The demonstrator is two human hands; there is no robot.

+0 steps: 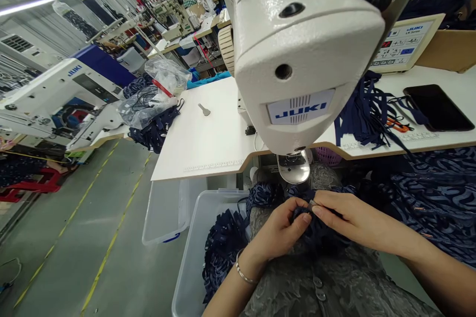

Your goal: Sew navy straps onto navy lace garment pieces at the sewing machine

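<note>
Below the white sewing machine head (303, 59), my two hands meet over a piece of dark navy patterned fabric (320, 235) in my lap. My left hand (280, 228) pinches the fabric between thumb and fingers. Close against it, my right hand (340, 215) is closed in a pinch at the fabric's edge. A small grey thing (311, 204) shows between the right thumb and fingertip, too small to name. More of the patterned fabric (264, 193) hangs to the left, just short of the machine's metal plate (295, 168).
A clear plastic bin (189, 247) with navy cloth (225, 242) stands at my left. On the white table (211, 133) lie a small metal piece (204, 109), navy straps (366, 114), orange-handled snips (397, 125) and a phone (441, 107). Patterned fabric (435, 198) is heaped at right.
</note>
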